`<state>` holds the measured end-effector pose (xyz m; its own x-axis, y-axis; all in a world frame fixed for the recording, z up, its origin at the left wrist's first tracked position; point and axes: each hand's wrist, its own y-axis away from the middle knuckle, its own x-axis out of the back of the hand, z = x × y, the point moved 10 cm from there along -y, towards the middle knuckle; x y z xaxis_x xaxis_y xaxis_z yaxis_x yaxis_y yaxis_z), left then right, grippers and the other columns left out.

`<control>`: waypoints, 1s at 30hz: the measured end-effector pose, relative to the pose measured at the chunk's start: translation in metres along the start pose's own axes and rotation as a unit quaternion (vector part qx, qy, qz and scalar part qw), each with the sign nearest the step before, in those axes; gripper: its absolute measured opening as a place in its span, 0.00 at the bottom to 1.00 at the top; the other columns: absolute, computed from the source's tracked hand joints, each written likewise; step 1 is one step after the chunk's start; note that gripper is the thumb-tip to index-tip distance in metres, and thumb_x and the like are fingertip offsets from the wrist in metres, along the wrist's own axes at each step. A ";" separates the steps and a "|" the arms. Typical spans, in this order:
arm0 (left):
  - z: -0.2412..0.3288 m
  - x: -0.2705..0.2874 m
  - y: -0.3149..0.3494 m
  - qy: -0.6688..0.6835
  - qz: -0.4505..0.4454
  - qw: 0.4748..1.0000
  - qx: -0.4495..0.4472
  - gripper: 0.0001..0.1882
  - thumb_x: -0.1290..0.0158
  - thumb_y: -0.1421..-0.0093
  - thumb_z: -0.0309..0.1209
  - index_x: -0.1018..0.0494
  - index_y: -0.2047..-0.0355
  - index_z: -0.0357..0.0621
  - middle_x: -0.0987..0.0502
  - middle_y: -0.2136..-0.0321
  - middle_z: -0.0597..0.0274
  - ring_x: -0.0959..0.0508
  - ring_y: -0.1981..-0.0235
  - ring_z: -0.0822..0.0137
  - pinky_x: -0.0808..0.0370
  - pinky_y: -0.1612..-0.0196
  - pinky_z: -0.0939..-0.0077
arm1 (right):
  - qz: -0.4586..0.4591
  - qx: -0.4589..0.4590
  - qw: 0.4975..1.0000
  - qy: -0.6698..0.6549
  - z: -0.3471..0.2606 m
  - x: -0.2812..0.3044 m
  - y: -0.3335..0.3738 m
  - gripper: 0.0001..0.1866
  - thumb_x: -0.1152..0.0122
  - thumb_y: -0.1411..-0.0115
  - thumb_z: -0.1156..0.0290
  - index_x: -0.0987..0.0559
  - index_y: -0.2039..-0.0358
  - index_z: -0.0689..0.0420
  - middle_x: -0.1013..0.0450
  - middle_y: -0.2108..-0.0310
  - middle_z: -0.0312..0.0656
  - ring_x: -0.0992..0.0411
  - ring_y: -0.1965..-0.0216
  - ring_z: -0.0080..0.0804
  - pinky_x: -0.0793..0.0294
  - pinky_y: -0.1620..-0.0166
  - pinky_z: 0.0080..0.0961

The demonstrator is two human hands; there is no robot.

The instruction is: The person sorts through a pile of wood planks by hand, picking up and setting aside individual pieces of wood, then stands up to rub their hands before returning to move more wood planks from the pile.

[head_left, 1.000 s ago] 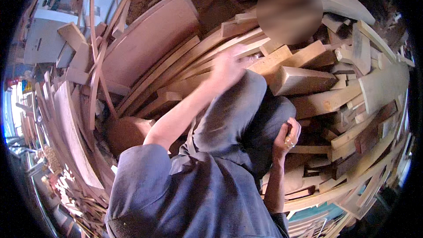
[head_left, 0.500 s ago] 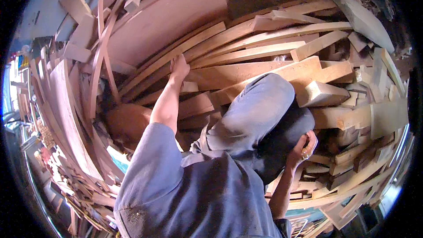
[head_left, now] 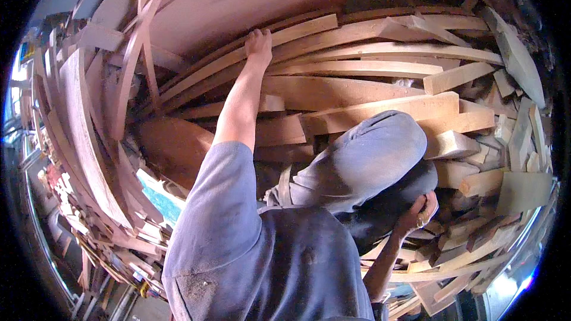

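Note:
My left hand reaches far forward, its fingers curled over a long pale wooden strip that lies along the far edge of a lumber pile. A wide reddish-brown board leans just beyond that strip. My right hand rests beside my dark-clad knee, with fingers loosely curled in; nothing shows in them. Between the hands rises my other knee in grey trousers. Beyond it lie a thick beam and several battens. A squared timber points toward me at the knee's right.
Crossed slats stand upright at the left, next to a long curved-looking plank. A flat offcut tilts at the far right, above a short board. Small scraps heap up at the lower left.
My left hand has moved farther away, and the strip's near side has shifted slightly toward the leaning board. The whole view has swung a little. My right hand stays by the knee.

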<state>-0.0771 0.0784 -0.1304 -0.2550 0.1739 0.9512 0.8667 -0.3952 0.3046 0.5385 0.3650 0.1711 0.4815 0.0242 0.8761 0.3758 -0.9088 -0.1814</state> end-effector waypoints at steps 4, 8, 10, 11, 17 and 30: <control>0.000 0.003 -0.004 -0.025 -0.074 0.996 -0.032 0.19 0.38 0.43 0.26 0.21 0.50 0.45 0.24 0.46 0.48 0.24 0.42 0.50 0.22 0.43 0.55 | -0.005 -0.030 1.000 0.003 -0.003 0.000 -0.003 0.15 0.43 0.33 0.71 0.20 0.51 0.66 0.24 0.50 0.50 0.27 0.49 0.44 0.28 0.42 0.42; 0.003 0.004 -0.001 -0.050 -0.052 0.997 -0.021 0.18 0.38 0.43 0.27 0.20 0.51 0.45 0.23 0.46 0.48 0.24 0.42 0.52 0.22 0.43 0.56 | -0.001 -0.042 0.999 -0.018 -0.004 0.000 -0.003 0.14 0.43 0.33 0.72 0.20 0.51 0.66 0.24 0.50 0.50 0.27 0.49 0.44 0.29 0.41 0.42; 0.002 0.003 -0.003 -0.052 -0.045 0.997 -0.033 0.18 0.38 0.44 0.28 0.21 0.51 0.45 0.23 0.46 0.48 0.23 0.42 0.53 0.22 0.43 0.56 | -0.006 -0.010 1.000 -0.024 0.001 -0.001 -0.003 0.14 0.43 0.33 0.72 0.21 0.50 0.66 0.25 0.50 0.50 0.27 0.49 0.44 0.29 0.41 0.41; 0.000 0.003 -0.004 -0.055 -0.038 0.997 -0.044 0.19 0.37 0.44 0.28 0.21 0.51 0.45 0.22 0.47 0.49 0.23 0.42 0.53 0.22 0.43 0.56 | -0.005 -0.012 1.000 -0.022 0.004 0.000 -0.001 0.14 0.43 0.33 0.72 0.21 0.50 0.66 0.25 0.50 0.50 0.27 0.49 0.44 0.29 0.41 0.41; 0.001 0.034 0.002 0.013 -0.082 0.996 -0.044 0.20 0.38 0.47 0.29 0.21 0.53 0.40 0.19 0.51 0.47 0.19 0.48 0.47 0.22 0.44 0.52 | -0.004 -0.008 1.000 -0.002 -0.002 0.000 0.000 0.13 0.44 0.32 0.73 0.21 0.51 0.65 0.25 0.50 0.50 0.27 0.48 0.44 0.29 0.41 0.40; 0.029 0.086 0.055 -0.012 -0.252 0.935 -0.248 0.25 0.33 0.56 0.39 0.21 0.63 0.31 0.19 0.59 0.37 0.19 0.54 0.40 0.23 0.48 0.50 | 0.010 -0.020 0.999 -0.036 -0.009 0.003 -0.001 0.13 0.44 0.33 0.75 0.22 0.50 0.63 0.25 0.51 0.48 0.26 0.51 0.42 0.27 0.46 0.37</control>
<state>-0.0392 0.0978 -0.0330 -0.5628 0.4679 0.6814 0.3321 -0.6269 0.7048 0.5329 0.3622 0.1779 0.5445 0.0346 0.8381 0.3348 -0.9251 -0.1793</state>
